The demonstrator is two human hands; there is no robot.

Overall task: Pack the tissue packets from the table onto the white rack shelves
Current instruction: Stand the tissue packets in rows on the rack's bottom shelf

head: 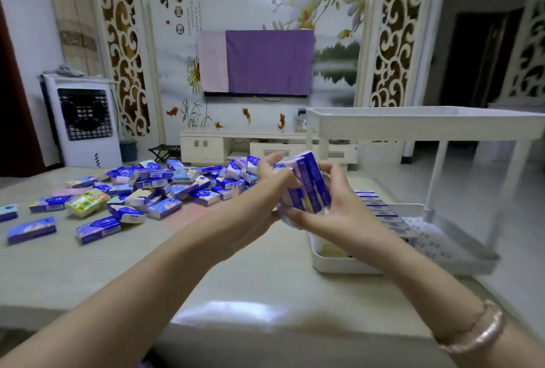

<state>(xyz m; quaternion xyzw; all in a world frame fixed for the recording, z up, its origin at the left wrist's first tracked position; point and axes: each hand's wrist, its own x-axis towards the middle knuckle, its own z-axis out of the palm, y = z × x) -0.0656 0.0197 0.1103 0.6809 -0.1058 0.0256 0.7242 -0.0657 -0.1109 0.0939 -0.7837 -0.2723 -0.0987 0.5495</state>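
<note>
Both hands hold one stack of blue and purple tissue packets [306,184] above the table, just left of the white rack. My left hand [269,187] grips the stack's left side and my right hand [333,205] grips its right and underside. Several loose packets [165,187] lie in a heap on the table's left half. The white rack [413,124] stands on the table at the right. A row of packets [380,211] stands on edge along its lower shelf [368,267]. No packets show over the rim of its top shelf.
The beige table [236,264] runs from the left edge to the rack. A yellow-green packet [87,204] lies among the blue ones. Beyond the table stand a white air cooler [85,122], a low TV cabinet [236,146] and a cloth-covered screen [259,62].
</note>
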